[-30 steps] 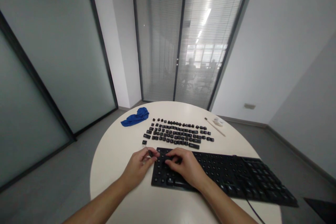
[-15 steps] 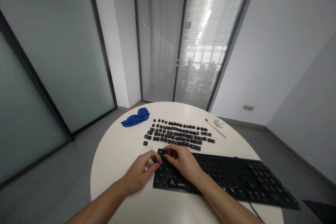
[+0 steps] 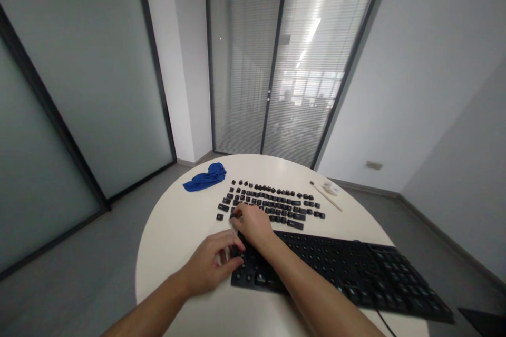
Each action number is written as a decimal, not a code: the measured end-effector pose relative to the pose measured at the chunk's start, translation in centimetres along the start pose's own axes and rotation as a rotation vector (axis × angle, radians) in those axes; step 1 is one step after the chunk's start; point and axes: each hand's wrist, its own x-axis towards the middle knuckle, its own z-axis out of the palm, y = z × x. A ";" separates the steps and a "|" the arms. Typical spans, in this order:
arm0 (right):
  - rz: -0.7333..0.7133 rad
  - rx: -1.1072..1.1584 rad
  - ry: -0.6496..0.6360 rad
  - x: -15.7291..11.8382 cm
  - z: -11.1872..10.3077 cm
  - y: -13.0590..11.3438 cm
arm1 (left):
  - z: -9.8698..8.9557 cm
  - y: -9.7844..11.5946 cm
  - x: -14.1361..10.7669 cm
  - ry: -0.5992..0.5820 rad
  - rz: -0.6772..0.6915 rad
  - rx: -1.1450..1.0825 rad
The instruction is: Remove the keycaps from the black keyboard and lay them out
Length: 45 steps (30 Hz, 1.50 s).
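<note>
My left hand (image 3: 213,262) is curled at the left end of a black keyboard (image 3: 328,258), most of whose keycaps are off, with bare key posts showing. Thin wire, seemingly a keycap puller (image 3: 231,236), shows faintly among its fingers. Reaching past the keyboard's far edge, my right hand (image 3: 253,225) has its fingertips pinched at a small black keycap (image 3: 233,216), partly hidden by the fingers. That keycap is at the near left of the rows of loose keycaps (image 3: 276,203) on the table. A few larger keys remain along the keyboard's near edge.
A crumpled blue cloth (image 3: 206,177) lies at the far left of the round white table (image 3: 169,237). On the far right are a thin brush (image 3: 327,197) and a small clear packet (image 3: 331,188). A cable (image 3: 384,321) runs off the near edge.
My right hand has moved from the keyboard's upper left corner, away and to the left, to the loose keycaps. My left hand stays at the keyboard's left end, its fingers slightly shifted.
</note>
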 end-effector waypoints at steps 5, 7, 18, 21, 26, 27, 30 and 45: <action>-0.006 -0.035 -0.004 0.5 0.5 -0.3 | 0.0 -0.1 0.0 0.005 0.005 0.016; -0.011 -0.042 -0.002 0.7 0.7 -0.3 | 0.0 -0.1 0.0 0.005 0.005 0.023; -0.052 -0.037 -0.014 0.7 1.4 -0.4 | -0.1 -0.1 0.0 0.009 -0.006 0.026; -0.062 -0.022 -0.012 0.5 1.1 -0.3 | 0.0 -0.2 0.0 0.008 -0.004 0.021; -0.096 0.014 -0.015 -0.3 -0.2 0.2 | 0.2 -0.4 0.0 0.022 -0.024 -0.029; -0.104 0.021 -0.015 -0.6 -0.8 0.4 | 0.3 -0.4 0.0 0.024 -0.031 -0.051; -0.150 0.061 -0.016 -1.8 -3.0 1.7 | 0.5 -0.1 0.2 0.017 -0.044 -0.118; -0.408 0.427 -0.293 -8.6 -6.8 8.6 | 3.3 2.9 3.9 -0.039 -0.198 -0.131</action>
